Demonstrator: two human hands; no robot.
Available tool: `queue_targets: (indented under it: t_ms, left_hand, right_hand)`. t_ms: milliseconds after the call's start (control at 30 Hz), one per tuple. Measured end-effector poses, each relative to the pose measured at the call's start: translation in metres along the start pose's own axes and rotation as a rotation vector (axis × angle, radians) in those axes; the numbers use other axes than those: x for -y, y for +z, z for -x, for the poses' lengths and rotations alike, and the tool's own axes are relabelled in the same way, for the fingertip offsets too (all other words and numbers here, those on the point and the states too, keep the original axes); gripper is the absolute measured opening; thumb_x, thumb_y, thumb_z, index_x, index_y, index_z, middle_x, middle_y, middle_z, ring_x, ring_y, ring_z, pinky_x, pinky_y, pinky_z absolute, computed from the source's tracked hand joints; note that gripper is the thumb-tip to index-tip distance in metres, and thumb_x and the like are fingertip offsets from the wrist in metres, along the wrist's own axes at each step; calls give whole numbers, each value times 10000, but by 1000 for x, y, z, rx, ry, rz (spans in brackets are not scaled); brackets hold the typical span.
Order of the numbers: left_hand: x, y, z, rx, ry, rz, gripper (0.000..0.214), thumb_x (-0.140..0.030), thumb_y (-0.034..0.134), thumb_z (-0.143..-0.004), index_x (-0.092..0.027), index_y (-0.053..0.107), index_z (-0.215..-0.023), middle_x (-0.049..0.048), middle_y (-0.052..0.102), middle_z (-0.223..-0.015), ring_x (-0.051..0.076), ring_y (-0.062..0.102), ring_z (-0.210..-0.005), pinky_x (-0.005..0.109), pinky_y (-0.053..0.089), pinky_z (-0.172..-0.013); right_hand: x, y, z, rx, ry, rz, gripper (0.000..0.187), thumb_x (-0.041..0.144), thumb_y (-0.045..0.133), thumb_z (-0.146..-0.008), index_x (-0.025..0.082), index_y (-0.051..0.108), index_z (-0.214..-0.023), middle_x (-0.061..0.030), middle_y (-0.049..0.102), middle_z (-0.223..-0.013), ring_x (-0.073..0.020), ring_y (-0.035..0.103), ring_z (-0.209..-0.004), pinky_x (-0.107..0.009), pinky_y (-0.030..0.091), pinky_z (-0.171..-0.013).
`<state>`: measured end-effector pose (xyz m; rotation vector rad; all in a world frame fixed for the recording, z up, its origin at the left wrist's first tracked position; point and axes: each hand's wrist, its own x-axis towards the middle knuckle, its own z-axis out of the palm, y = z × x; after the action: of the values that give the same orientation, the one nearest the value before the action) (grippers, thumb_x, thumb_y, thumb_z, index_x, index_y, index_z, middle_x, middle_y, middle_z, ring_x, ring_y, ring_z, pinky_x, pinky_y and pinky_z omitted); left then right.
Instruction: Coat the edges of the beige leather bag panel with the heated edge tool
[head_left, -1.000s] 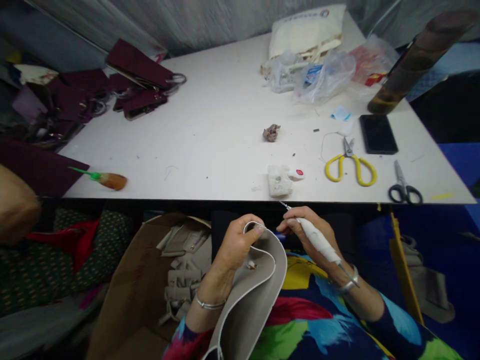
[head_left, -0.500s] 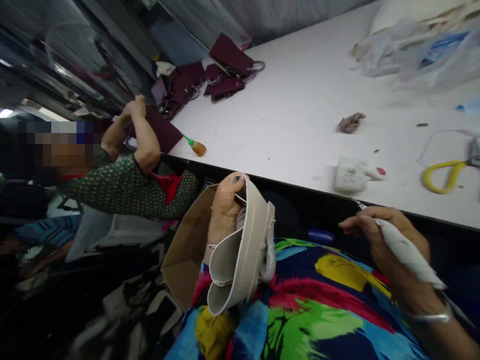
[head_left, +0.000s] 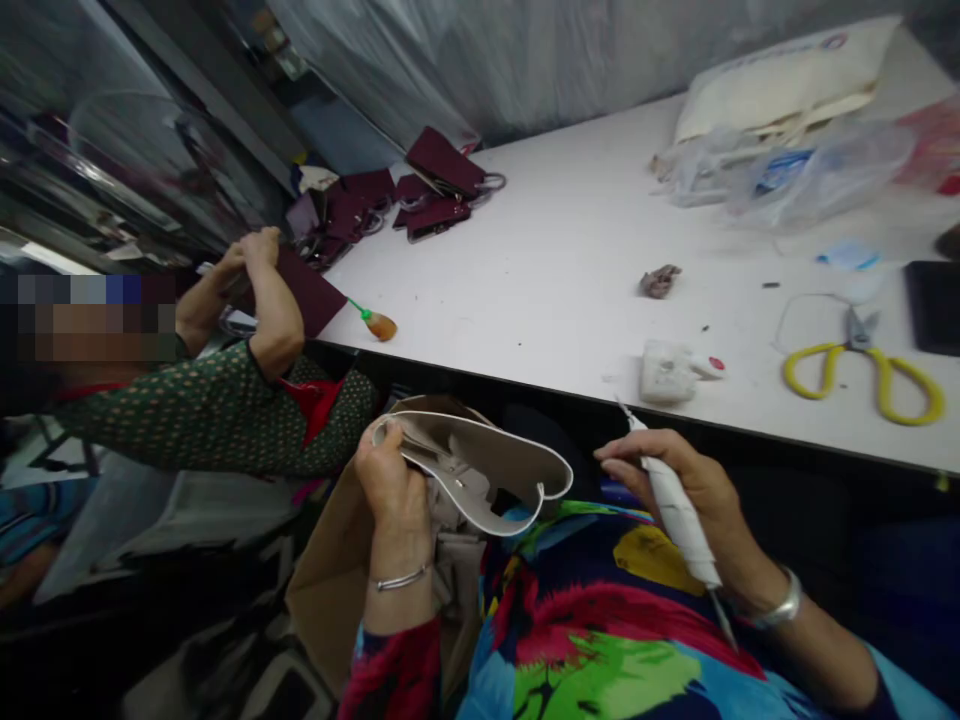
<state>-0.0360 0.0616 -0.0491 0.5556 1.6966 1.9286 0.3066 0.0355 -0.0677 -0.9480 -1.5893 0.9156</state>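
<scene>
The right hand [head_left: 694,480] grips a slim white pen-shaped tool [head_left: 679,510], its long axis running diagonally: the fine metal tip points up and left toward the edge of the white surface [head_left: 555,270], the rear end down and right along the wrist. The left hand [head_left: 390,485] is closed on one end of a curved beige leather bag piece [head_left: 491,470], which lies roughly level over the lap, its rounded end pointing right toward the tool. Beneath it sits one open brown cardboard box [head_left: 330,590], its contents mostly hidden. On the surface lie one pair of yellow-handled scissors [head_left: 862,365], one small white block [head_left: 664,368] (what it is seems unclear), one crumpled brown scrap [head_left: 660,281] and a blurred heap of clear plastic bags [head_left: 787,170]. A black flat object [head_left: 934,305] is cut off at the right edge. A co-worker's two hands [head_left: 247,255] hold a maroon panel [head_left: 307,290] at left.
</scene>
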Motion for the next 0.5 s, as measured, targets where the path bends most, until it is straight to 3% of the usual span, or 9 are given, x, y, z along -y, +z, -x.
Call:
queue_targets:
  t_ms: [133, 267, 400, 500]
  left_hand:
    - [28, 7, 16, -122, -18, 28, 255, -169, 743, -658, -144, 658, -897, -38, 642, -804, 103, 592, -733, 219, 484, -746]
    - [33, 8, 18, -139, -19, 36, 261, -168, 746, -652, -145, 658, -897, -30, 651, -827, 108, 600, -758, 226, 485, -767]
    - [35, 3, 16, -144, -23, 18, 273, -204, 735, -660, -139, 656, -912, -16, 643, -812, 116, 601, -726, 241, 487, -741]
    - [39, -2, 17, -126, -5, -20, 305, -255, 749, -660, -139, 669, -930, 3, 661, -838, 129, 613, -734, 256, 497, -739]
  right_hand:
    - [-3, 12, -3, 185, -170, -1, 158, 245, 659, -1078, 260, 654, -1235, -71, 719, -1167, -239, 721, -964, -332, 590, -826]
    - [-12, 24, -16, 222, -245, 140, 163, 205, 594, -1088, 258, 593, -1242, -98, 644, -1358, -266, 692, -1110, -370, 583, -907]
    - [-24, 35, -30, 234, -245, 363, 158, 202, 562, -1079, 241, 567, -1232, -111, 634, -1358, -277, 716, -1020, -377, 595, -859]
    - [-29, 44, -33, 241, -262, 455, 143, 295, 553, -1106, 221, 548, -1228, -118, 665, -1231, -273, 718, -900, -354, 577, -759]
